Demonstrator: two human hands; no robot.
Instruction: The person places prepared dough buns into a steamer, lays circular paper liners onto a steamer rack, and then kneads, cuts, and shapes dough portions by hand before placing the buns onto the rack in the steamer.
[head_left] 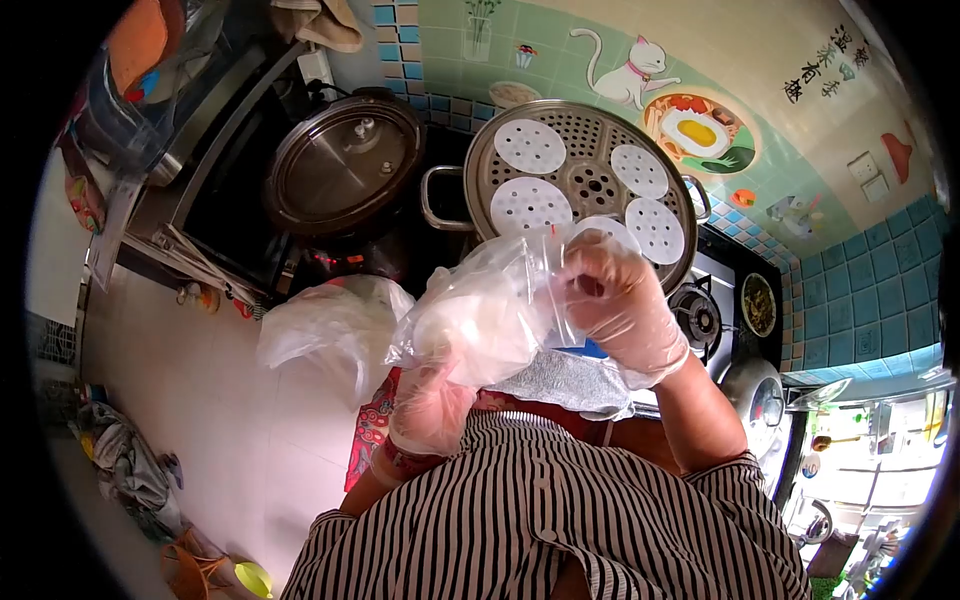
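Both my hands wear thin clear gloves. My left hand (437,405) supports a clear zip bag (500,310) from below, its fingers partly hidden behind the plastic. Something white and soft-looking is inside the bag; its kind does not show clearly. At the bag's right edge, by the zip strip, my right hand (618,305) has its fingers curled and closed on the plastic. Just beyond lies a round metal steamer tray (595,130) with several white perforated paper liners (531,205) on it. One liner is partly covered by the bag and my right hand.
A dark cooker with a glass lid (345,165) stands left of the steamer. Another crumpled plastic bag (330,325) is at left. On the right are a gas burner (697,315), a dish of food (758,305) and a rounded metal lid (752,392). A grey towel (565,385) lies near my body.
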